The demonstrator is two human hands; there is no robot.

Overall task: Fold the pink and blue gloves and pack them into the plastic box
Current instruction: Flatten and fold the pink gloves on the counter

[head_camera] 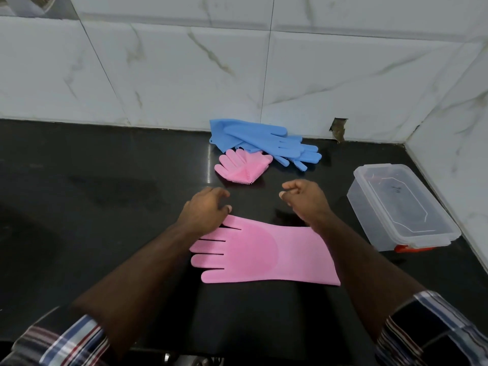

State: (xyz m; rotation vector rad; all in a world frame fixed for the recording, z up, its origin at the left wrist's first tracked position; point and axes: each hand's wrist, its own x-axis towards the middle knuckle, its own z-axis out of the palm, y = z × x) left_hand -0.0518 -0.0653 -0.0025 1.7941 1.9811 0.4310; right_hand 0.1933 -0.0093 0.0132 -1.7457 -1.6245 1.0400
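Observation:
A pink glove [264, 254] lies flat on the black counter [105, 207], fingers pointing left, cuff to the right. My left hand [204, 210] hovers over its thumb end, fingers curled and apart, holding nothing. My right hand [303, 196] is loosely curled above the counter just beyond the glove's far edge, empty. Farther back lies a second pink glove [244, 167], folded, bristles showing. Behind it the blue gloves [264, 141] lie stacked by the wall. A clear plastic box [401, 207] stands at the right, its lid on.
White marble-pattern tiles [184, 75] form the back wall and the right wall [462, 141], meeting in a corner behind the box. A broken hole [339, 129] shows in the back tile. Checked sleeves cover both my forearms low in view.

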